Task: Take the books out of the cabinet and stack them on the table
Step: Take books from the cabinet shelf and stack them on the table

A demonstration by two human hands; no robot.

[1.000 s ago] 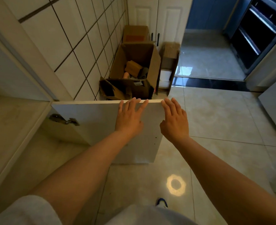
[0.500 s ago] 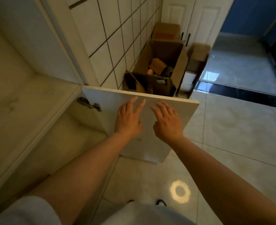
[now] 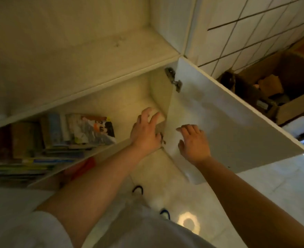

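A row of books [image 3: 45,138] stands and leans inside the low cabinet at the left, the nearest one [image 3: 94,128] showing a cartoon cover. The white cabinet door [image 3: 228,126] hangs wide open to the right on its hinge [image 3: 173,78]. My left hand [image 3: 146,130] reaches into the cabinet opening, fingers spread and holding nothing, just right of the books. My right hand [image 3: 192,143] hovers in front of the door's inner face with loosely spread fingers, holding nothing. No table is in view.
A cabinet shelf edge [image 3: 86,86] runs above the books. A tiled wall [image 3: 246,33] rises at the upper right. An open cardboard box [image 3: 272,93] with odds and ends sits behind the door. Glossy floor tiles [image 3: 272,185] spread at the lower right.
The view has swung left and down into the cabinet, bringing the books into sight. Both hands have left the door's top edge; the left one has moved into the opening.
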